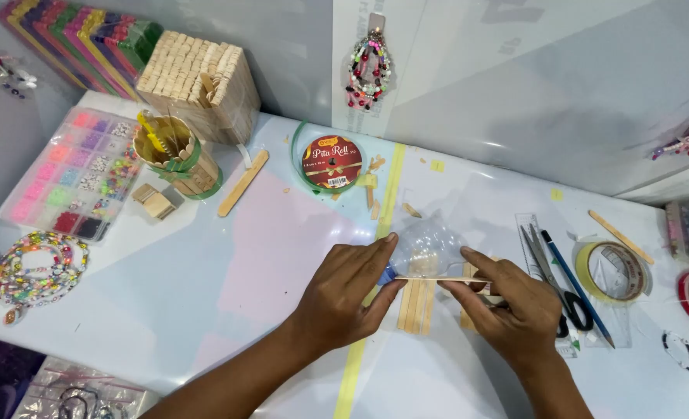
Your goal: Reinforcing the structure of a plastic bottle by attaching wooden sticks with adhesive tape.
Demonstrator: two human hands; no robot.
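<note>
My left hand pinches the blue-capped end of a clear plastic bottle that lies on the white table. My right hand holds a thin wooden stick level across the bottle's near side. Under the stick, several flat wooden craft sticks lie side by side on the table, between my two hands.
Scissors, a blue pencil, a clear ruler and tape rolls lie right. A ribbon spool, a loose craft stick, a stick-built pot, a stick box, a bead tray and a bead necklace sit left.
</note>
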